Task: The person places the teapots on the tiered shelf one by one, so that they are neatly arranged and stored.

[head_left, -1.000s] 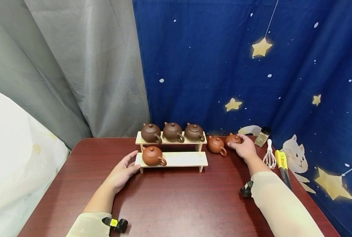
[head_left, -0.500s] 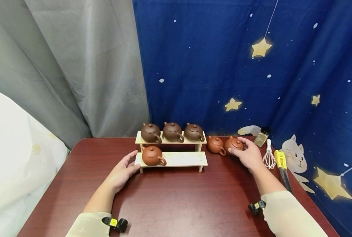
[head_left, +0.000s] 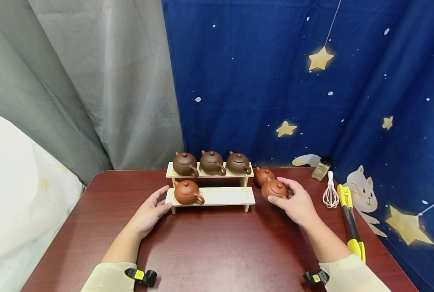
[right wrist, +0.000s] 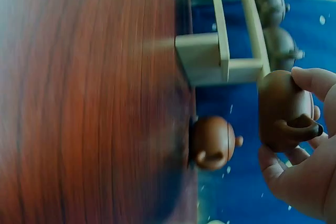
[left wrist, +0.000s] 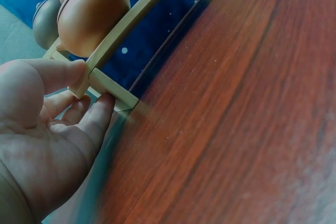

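My right hand [head_left: 298, 202] grips a reddish-brown clay teapot [head_left: 273, 189] between thumb and fingers. In the right wrist view that teapot [right wrist: 283, 108] is off the table, its handle facing the camera. Another reddish-brown teapot [head_left: 263, 176] stands on the table just behind it. My left hand [head_left: 149, 211] holds the left end of the two-tier wooden stand [head_left: 231, 196], thumb on the lower board's edge and fingers by the leg, as the left wrist view [left wrist: 63, 124] shows. One reddish-brown teapot [head_left: 186, 192] sits at the lower tier's left; three dark brown teapots [head_left: 212, 163] line the upper tier.
On the right of the dark red table [head_left: 217, 247] lie a white whisk [head_left: 330, 192] and a yellow-and-black tool [head_left: 351, 223]. A small black-capped jar [head_left: 322, 168] is near the back edge. Behind hang a grey curtain [head_left: 129, 81] and a blue star-patterned curtain [head_left: 239, 81].
My right hand has lifted the teapot from the back right and moved it left and nearer, in front of the other loose one. My left hand stays at the stand.
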Available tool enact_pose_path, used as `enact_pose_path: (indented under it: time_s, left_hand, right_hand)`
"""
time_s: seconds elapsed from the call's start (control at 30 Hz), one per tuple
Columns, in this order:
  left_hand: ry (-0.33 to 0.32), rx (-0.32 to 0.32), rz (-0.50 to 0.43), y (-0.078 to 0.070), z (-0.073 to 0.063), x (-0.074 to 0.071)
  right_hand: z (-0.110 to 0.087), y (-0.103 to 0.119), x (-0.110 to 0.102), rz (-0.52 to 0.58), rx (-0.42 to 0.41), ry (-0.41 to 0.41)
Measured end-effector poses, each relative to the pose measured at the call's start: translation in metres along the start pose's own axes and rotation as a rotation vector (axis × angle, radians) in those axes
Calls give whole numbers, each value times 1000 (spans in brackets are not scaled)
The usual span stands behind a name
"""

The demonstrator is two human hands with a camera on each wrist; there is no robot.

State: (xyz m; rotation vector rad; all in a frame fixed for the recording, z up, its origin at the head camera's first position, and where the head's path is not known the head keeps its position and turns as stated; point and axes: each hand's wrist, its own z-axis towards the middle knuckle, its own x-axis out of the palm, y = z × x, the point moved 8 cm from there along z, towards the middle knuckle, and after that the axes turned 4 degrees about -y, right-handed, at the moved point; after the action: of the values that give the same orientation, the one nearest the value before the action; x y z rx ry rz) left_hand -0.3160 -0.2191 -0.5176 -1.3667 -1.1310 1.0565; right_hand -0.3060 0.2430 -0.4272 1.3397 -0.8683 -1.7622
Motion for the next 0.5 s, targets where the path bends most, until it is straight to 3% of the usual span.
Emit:
enact_pose_path:
  time_s: [0.5]
  left_hand:
    - [-8, -4, 12, -1, 0, 0]
  right_hand:
    - [-27, 54, 67, 157, -134, 199]
